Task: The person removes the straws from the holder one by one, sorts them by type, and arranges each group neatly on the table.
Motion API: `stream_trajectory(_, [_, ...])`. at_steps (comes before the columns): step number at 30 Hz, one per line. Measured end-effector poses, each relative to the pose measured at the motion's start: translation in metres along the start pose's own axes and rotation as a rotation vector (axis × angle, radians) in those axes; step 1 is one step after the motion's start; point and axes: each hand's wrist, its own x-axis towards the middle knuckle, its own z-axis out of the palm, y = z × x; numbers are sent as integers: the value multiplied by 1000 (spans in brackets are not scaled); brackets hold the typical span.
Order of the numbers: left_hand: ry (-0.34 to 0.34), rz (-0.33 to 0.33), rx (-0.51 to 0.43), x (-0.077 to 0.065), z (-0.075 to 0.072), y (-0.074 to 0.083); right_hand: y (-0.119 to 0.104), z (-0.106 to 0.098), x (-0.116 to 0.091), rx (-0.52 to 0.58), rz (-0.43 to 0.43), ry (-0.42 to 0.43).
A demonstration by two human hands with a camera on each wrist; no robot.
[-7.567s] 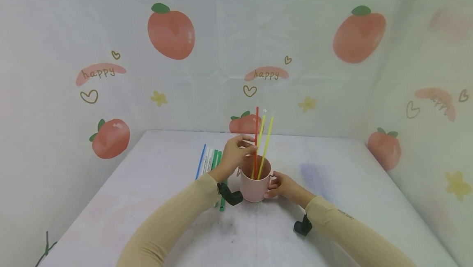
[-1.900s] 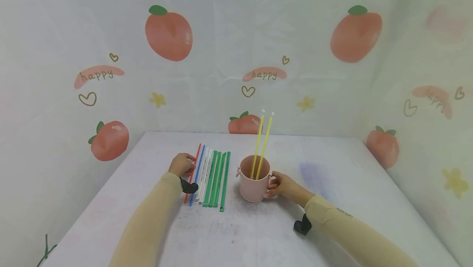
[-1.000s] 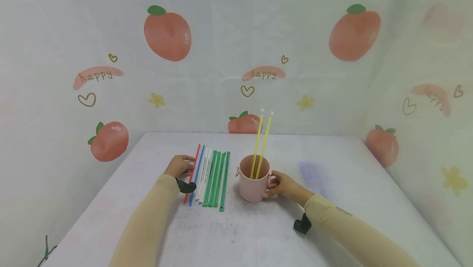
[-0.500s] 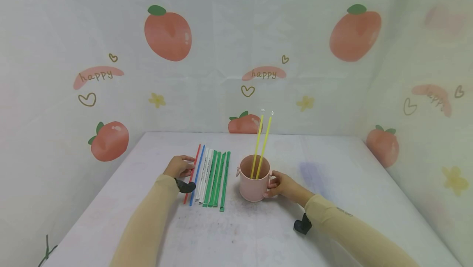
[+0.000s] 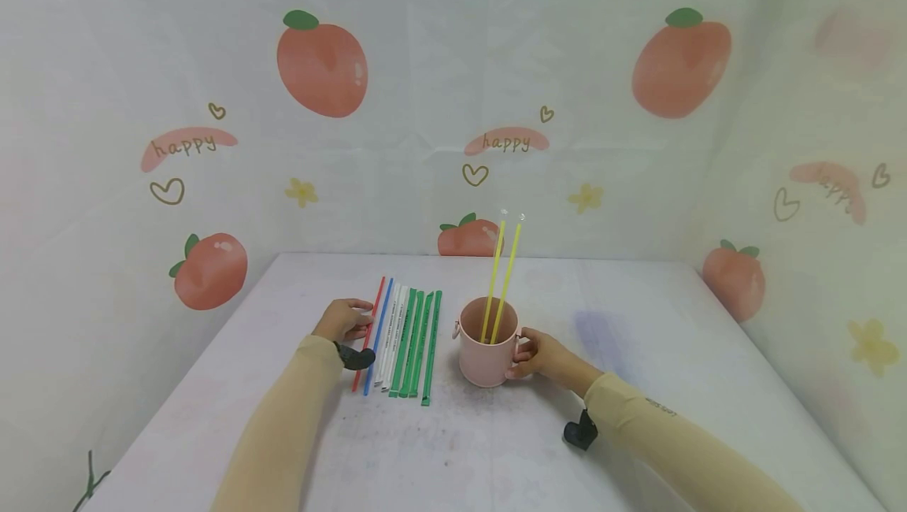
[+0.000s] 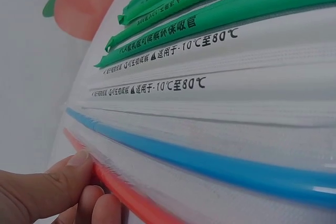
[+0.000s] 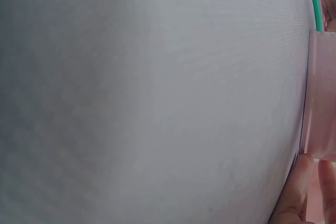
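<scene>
My left hand point(image 5: 345, 320) is at the left end of a row of wrapped straws lying on the table. Its thumb and fingers pinch the red straw point(image 6: 126, 192), as the left wrist view shows up close. Beside that lie a blue straw point(image 6: 210, 161), white paper-wrapped straws point(image 6: 173, 90) with black print, and several green-wrapped straws point(image 5: 431, 346). To their right stands a pink cup point(image 5: 483, 364) with small side rings, upright. Two yellow straws point(image 5: 505, 280) in clear wrap lean inside it. My right hand point(image 5: 542, 356) holds the cup by its right side, fingers curled at the ring.
The white table point(image 5: 425, 465) carries faint smudges and a bluish stain point(image 5: 602, 339) right of the cup. White curtains point(image 5: 418, 102) printed with fruit enclose the back and sides. A black wrist camera point(image 5: 581, 431) hangs below the right sleeve.
Earlier my left hand held a red straw in the cup; then it is back at the row's left end, where the red straw lies. Little moves in the last second; my right hand stays put.
</scene>
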Motion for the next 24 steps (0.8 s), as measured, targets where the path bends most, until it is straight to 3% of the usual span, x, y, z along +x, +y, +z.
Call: stream_trajectory(24, [-17, -5, -50, -3, -1, 1, 0, 1, 1, -23, 17, 27])
